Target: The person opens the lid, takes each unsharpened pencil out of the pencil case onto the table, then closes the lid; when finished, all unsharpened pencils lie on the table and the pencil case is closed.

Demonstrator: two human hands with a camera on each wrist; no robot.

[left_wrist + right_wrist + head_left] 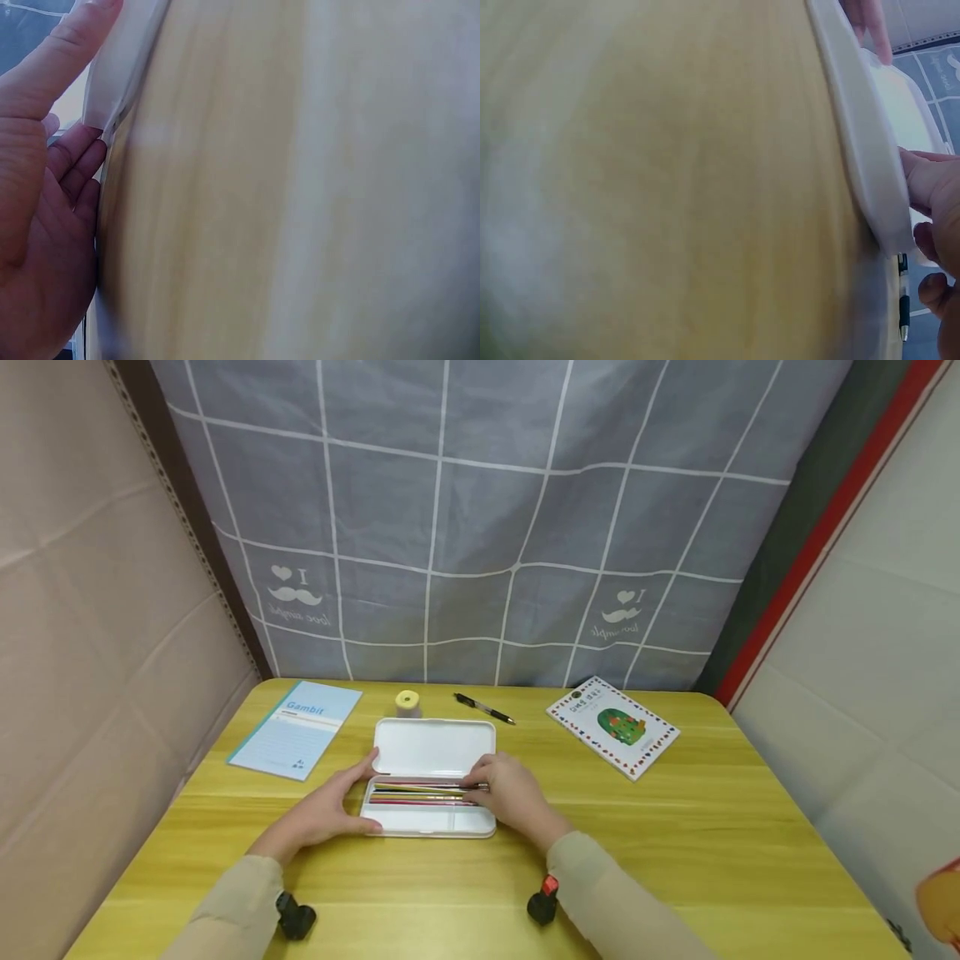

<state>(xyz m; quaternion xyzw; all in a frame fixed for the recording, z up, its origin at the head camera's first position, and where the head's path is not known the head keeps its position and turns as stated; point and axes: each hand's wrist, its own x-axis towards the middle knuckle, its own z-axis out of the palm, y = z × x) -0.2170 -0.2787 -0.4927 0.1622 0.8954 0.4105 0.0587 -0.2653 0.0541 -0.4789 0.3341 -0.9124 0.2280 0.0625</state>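
A white pencil case [420, 820] lies with its lid [435, 746] raised at the back. Several thin colored pencils [420, 794] lie side by side along its rear half. My left hand [330, 806] grips the case's left end, thumb at the front corner and fingers by the hinge. In the left wrist view its thumb [64, 52] reaches over the white wall. My right hand [510, 789] dips into the right end, thumb and fingers pinching the pencil ends there. Seen from the right wrist, its fingertips are behind the case wall [859, 127], with what they pinch hidden.
Behind the lid stands a small yellow-topped roll [407, 703], with a black pen [483, 708] to its right. A light blue Gambit notebook [300, 727] lies at the back left, a white booklet with a green picture [615, 727] at the back right. A gray grid curtain [480, 510] hangs beyond the wooden table [420, 902].
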